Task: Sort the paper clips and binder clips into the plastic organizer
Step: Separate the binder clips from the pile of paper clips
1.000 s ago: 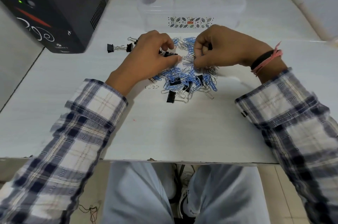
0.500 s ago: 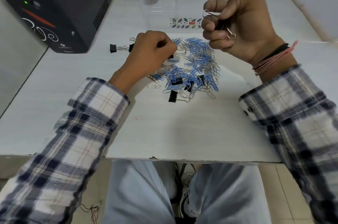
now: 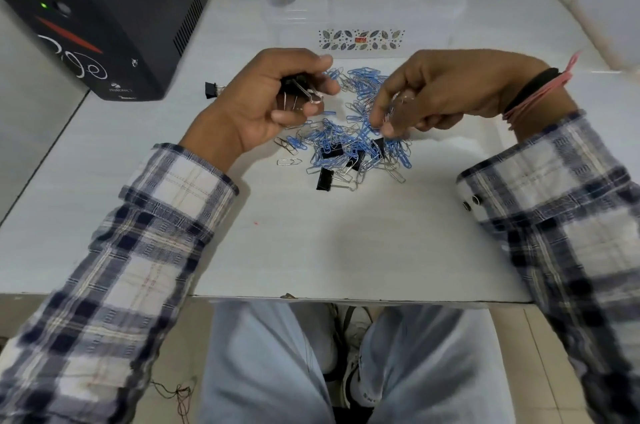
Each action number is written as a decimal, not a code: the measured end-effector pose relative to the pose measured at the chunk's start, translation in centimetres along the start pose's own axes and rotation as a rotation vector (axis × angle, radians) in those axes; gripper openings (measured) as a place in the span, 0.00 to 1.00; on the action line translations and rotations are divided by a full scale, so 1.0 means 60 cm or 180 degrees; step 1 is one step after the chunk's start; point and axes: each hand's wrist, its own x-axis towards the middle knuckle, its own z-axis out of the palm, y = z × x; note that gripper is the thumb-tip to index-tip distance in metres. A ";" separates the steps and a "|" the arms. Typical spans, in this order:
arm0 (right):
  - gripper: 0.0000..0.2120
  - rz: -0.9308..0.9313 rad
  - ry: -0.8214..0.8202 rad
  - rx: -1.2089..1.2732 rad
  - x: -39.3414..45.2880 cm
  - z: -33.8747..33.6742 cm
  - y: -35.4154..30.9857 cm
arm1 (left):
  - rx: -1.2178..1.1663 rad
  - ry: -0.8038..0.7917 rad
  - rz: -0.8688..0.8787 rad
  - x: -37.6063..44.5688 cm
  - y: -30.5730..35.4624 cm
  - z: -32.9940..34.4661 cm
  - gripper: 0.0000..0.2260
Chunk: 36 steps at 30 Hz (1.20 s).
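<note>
We see thin bent-wire paper clips (image 3: 360, 143), some bare silvery metal, others coated in glossy blue, mixed with matt black binder clips (image 3: 325, 179) bearing shiny wire handles. The organizer (image 3: 360, 4) is clear, smooth plastic with a printed paper label. Our sleeves (image 3: 166, 215) are soft woven plaid cloth, the table (image 3: 311, 250) a smooth pale laminate, and the power unit (image 3: 104, 15) matt black plastic.

The surface (image 3: 311, 243) is white, with its near edge running above the person's knees. A heap of blue and silver paper clips (image 3: 360, 139) lies at its middle, with several black binder clips (image 3: 325, 178) mixed in along the near side. One more binder clip (image 3: 210, 90) lies apart to the left. A clear plastic organizer (image 3: 360, 8) stands at the far edge. A black box (image 3: 104, 15) occupies the far left corner.
</note>
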 end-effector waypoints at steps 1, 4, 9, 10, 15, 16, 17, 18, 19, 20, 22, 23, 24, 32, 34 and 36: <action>0.11 0.0077 -0.0088 -0.0116 -0.001 0.001 0.001 | 0.0083 -0.0139 0.0029 -0.002 0.000 0.001 0.09; 0.16 0.0197 -0.0140 -0.0482 -0.001 0.006 -0.002 | 0.0342 -0.0361 0.0157 -0.006 -0.001 0.001 0.04; 0.16 0.0104 0.0042 -0.0714 0.010 0.015 -0.003 | 0.1474 -0.0482 0.0318 -0.017 0.000 -0.002 0.09; 0.15 0.0062 0.0066 -0.0723 0.011 0.016 -0.003 | 0.1804 -0.0527 0.0312 -0.021 0.001 -0.003 0.12; 0.05 -0.0175 0.0127 -0.0733 0.008 0.011 0.001 | 0.2774 -0.0806 0.0208 -0.027 0.001 -0.009 0.15; 0.05 -0.0189 0.0161 -0.0716 0.006 0.008 0.002 | 0.2838 -0.0907 0.0158 -0.028 0.002 -0.011 0.16; 0.05 -0.0182 0.0208 -0.0684 0.004 0.004 0.003 | 0.2890 -0.0988 0.0122 -0.028 0.002 -0.013 0.17; 0.06 -0.0171 0.0265 -0.0638 0.000 -0.001 0.005 | 0.2933 -0.1041 0.0105 -0.029 0.003 -0.015 0.18; 0.07 -0.0180 0.0329 -0.0580 -0.002 -0.006 0.008 | 0.2961 -0.1070 0.0101 -0.028 0.003 -0.016 0.18; 0.08 -0.0222 0.0396 -0.0498 -0.005 -0.010 0.010 | 0.2985 -0.1074 0.0107 -0.028 0.003 -0.017 0.19; 0.07 -0.0367 0.0536 -0.0273 -0.010 -0.016 0.012 | 0.3041 -0.1040 0.0145 -0.026 0.001 -0.017 0.19; 0.06 -0.0448 0.0618 -0.0151 -0.010 -0.018 0.013 | 0.3073 -0.1007 0.0173 -0.026 0.001 -0.018 0.18; 0.06 -0.0524 0.0693 -0.0029 -0.009 -0.019 0.013 | 0.3093 -0.0978 0.0199 -0.025 0.002 -0.018 0.17; 0.11 -0.1308 0.0850 0.1181 0.002 -0.020 0.008 | 0.3016 -0.0808 0.0425 -0.028 -0.002 -0.009 0.06; 0.12 -0.1445 0.0929 0.1467 0.003 -0.018 0.004 | 0.2966 -0.0738 0.0502 -0.029 -0.004 -0.006 0.05; 0.10 -0.1504 0.0974 0.1717 0.007 -0.018 0.003 | 0.2900 -0.0585 0.0609 -0.029 -0.002 -0.004 0.04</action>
